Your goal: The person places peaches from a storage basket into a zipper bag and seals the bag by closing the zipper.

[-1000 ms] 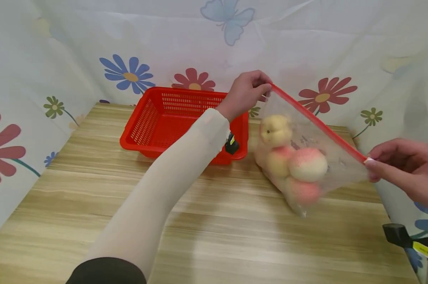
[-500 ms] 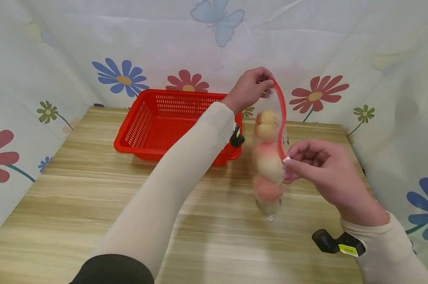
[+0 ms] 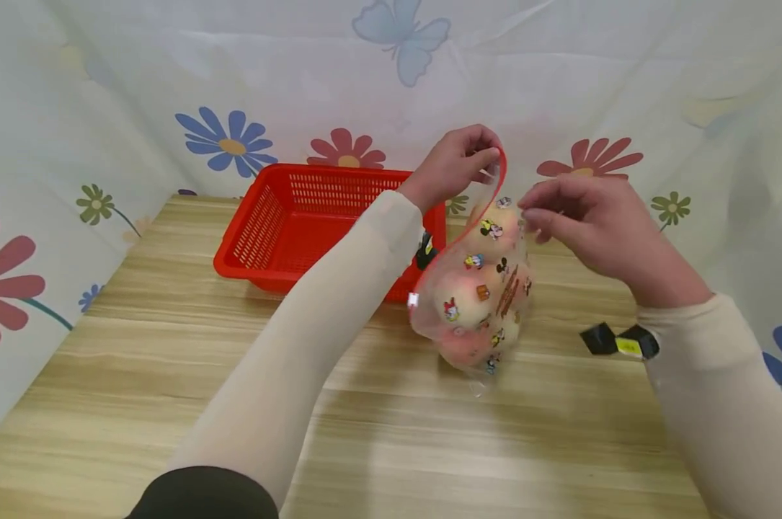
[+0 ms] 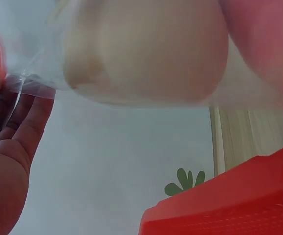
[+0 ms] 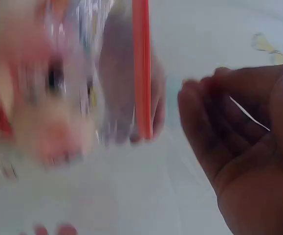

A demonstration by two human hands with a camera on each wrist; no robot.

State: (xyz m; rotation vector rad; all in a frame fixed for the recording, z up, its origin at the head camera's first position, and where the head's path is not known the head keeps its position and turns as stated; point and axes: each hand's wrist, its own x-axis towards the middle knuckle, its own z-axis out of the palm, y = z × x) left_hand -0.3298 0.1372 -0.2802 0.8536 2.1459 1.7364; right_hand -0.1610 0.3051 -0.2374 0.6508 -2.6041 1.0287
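Note:
My left hand (image 3: 452,164) pinches the top corner of a clear zip bag (image 3: 509,288) with cartoon prints and a red zip strip (image 3: 455,249). Several peaches (image 3: 458,303) fill the bag, which hangs close over the table. The strip curves down to a white slider (image 3: 413,299) at its loose end. In the left wrist view a pale peach (image 4: 151,54) shows large through the plastic. My right hand (image 3: 601,227) is just right of the bag's upper part; the right wrist view shows its fingers (image 5: 195,117) loosely bent, apart from the bag and holding nothing.
A red plastic basket (image 3: 251,275) with slotted walls stands on the wooden table (image 3: 189,375), left of the bag and partly behind my left forearm. A flower-printed cloth (image 3: 287,65) hangs behind and at both sides.
The bag's slider end swung from the right across to the left, turning its printed side forward. My right hand let go of it and moved up beside the bag; my left hand kept its pinch.

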